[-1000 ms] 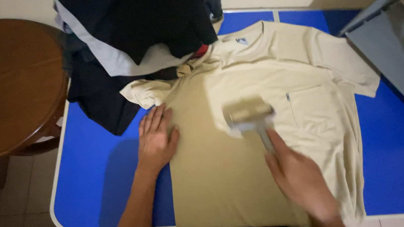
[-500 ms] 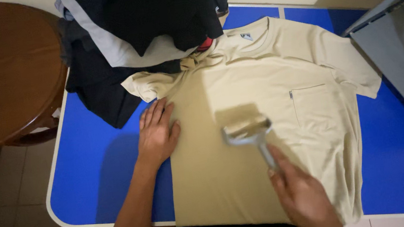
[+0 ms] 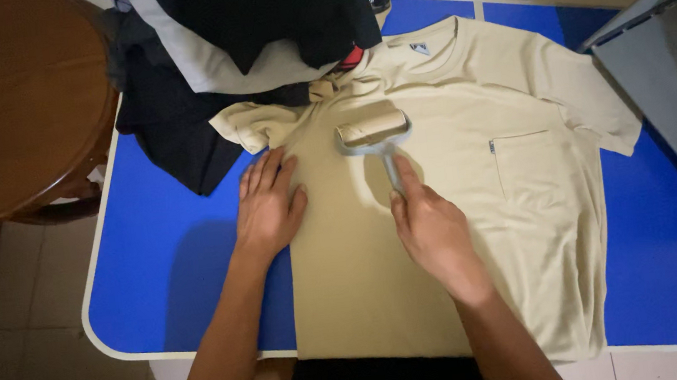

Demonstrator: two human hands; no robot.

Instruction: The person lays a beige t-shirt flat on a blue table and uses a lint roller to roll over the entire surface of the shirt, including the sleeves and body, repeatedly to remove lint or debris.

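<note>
Above right hand (image 3: 435,234): lint roller (image 3: 372,130), handle clenched, on beige t-shirt (image 3: 460,227) chest near collar | left hand (image 3: 267,210) flat, fingers spread, pinning shirt edge | pocket side, hem likely unrolled

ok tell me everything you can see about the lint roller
The lint roller has a pale, beige-looking drum lying crosswise in a light grey frame, with a slim grey handle running back to the right hand, which grips it, forefinger along the stem. The drum rests on the upper chest of the beige t-shirt, below the collar. The left hand lies apart, flat on the shirt's edge.
</note>
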